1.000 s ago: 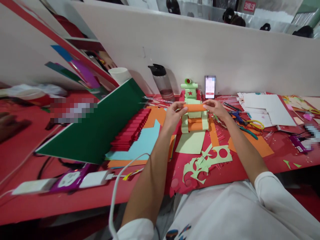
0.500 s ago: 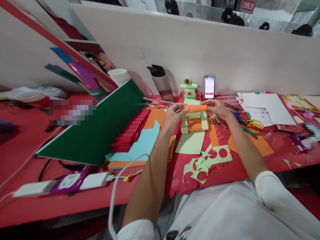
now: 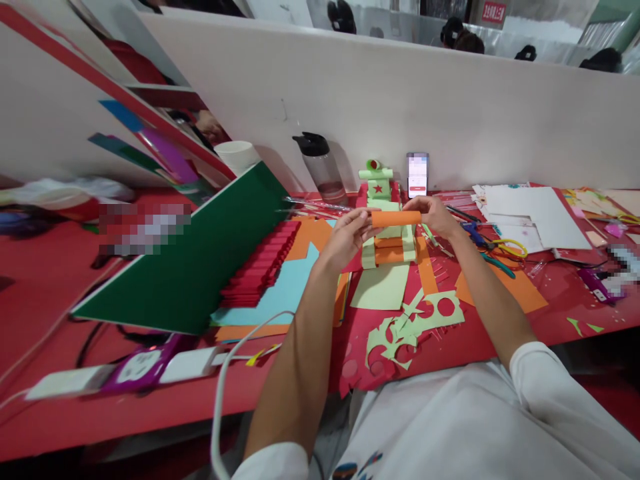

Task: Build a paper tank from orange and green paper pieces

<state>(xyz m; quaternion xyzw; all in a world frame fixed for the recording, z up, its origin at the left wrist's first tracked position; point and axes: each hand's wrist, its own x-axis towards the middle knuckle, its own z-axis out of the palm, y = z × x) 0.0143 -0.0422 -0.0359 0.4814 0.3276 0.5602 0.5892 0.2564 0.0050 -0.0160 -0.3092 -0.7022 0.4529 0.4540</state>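
mid-frame: one paper model [image 3: 389,233], largely built; one orange roll [image 3: 397,219], seemingly unattached, ends clamped in fingers of left hand [image 3: 349,235] and right hand [image 3: 437,215].

1. Wearer's hands: two were counted, the left hand [image 3: 344,239] and the right hand [image 3: 440,215].
2. Held orange paper roll [image 3: 397,219]: one, between both.
3. Light-green paper model [image 3: 383,205]: one, bearing one visible red star [image 3: 379,189].
4. Phone [image 3: 418,175]: one stood far.
5. Drinking bottle [image 3: 324,172]: one stood far.
6. Dark-green board [image 3: 185,267]: one leaned left.
7. White adapters [image 3: 187,367]: two lay near left.
8. Small green scraps [image 3: 595,327]: two lay right.
9. Red paper strips [image 3: 263,267]: overlapped at left; the count could not be established.
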